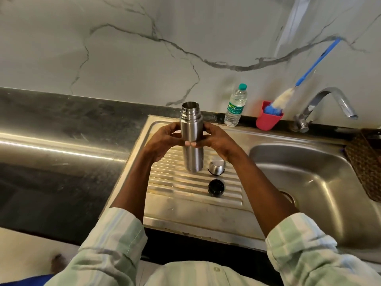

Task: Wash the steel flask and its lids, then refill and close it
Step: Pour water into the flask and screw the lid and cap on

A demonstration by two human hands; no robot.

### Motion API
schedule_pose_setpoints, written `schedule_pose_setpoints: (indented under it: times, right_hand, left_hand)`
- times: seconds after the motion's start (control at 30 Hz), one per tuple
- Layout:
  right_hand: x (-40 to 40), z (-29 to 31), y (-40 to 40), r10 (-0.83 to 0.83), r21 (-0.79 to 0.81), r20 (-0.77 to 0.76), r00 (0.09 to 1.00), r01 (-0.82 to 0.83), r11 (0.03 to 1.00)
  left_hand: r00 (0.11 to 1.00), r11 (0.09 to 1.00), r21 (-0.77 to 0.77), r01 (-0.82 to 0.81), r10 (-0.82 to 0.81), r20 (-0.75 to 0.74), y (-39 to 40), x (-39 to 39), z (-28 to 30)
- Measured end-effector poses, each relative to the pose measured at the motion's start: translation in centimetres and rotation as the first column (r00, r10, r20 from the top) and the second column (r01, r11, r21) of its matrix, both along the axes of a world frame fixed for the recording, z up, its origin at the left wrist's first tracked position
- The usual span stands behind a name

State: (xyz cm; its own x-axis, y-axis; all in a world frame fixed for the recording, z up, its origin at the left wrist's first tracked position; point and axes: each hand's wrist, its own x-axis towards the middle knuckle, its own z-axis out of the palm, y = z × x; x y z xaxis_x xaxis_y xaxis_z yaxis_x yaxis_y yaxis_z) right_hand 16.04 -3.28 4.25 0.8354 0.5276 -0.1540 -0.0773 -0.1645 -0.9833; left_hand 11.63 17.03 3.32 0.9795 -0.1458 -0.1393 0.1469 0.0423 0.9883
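Steel flask (191,139) was held upright over the ribbed drainboard (177,205) of the sink unit, mouth open, both lids off. Left hand (162,141) and right hand (216,139) gripped it at mid-body from either side, fingers curled round the barrel, thumb tips meeting at the front. Flask base looked just above the ribs or barely touching; couldn't tell which.

Steel cup lid (216,166) sat on the drainboard just right of the flask base, partly under the right wrist. Black inner stopper (215,188) lay nearer the person, apart from the cup lid.

Progress, judged from the layout: opening was done, i.e. flask was stripped to three parts. No suds, no running water seen at the tap (329,104), basin (309,178) showed no standing water, so washing prob. hadn't begun, or was already over w/ refill next; the view didn't settle it. Whether the flask held any liquid couldn't be seen.

Further out: plastic water bottle (235,106), capped and apparently full, stood at the back edge of the drainboard, likely the refill source. Bottle brush w/ blue handle (305,73) leaned in a red holder (268,120) beside it, untouched. Dark worktop (61,124) ran off to the left.

Left either way: refill, stopper in, cup lid on.
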Motion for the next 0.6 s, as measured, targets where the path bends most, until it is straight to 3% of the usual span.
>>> schedule_pose_setpoints:
  times: [0.17, 0.6]
  right_hand:
    - [-1.6, -1.6, 0.3, -0.018, -0.001, 0.085, 0.996, 0.018, 1.000]
    - [-2.5, -3.0, 0.9, -0.051, -0.048, 0.093, 0.994, 0.056, 0.997]
  left_hand:
    - [1.000, 0.992, 0.124, -0.007, 0.003, 0.030, -0.1, -1.3, -0.6]
    - [1.000, 0.995, 0.103, -0.016, 0.016, 0.002, 0.4, -2.0, -2.8]
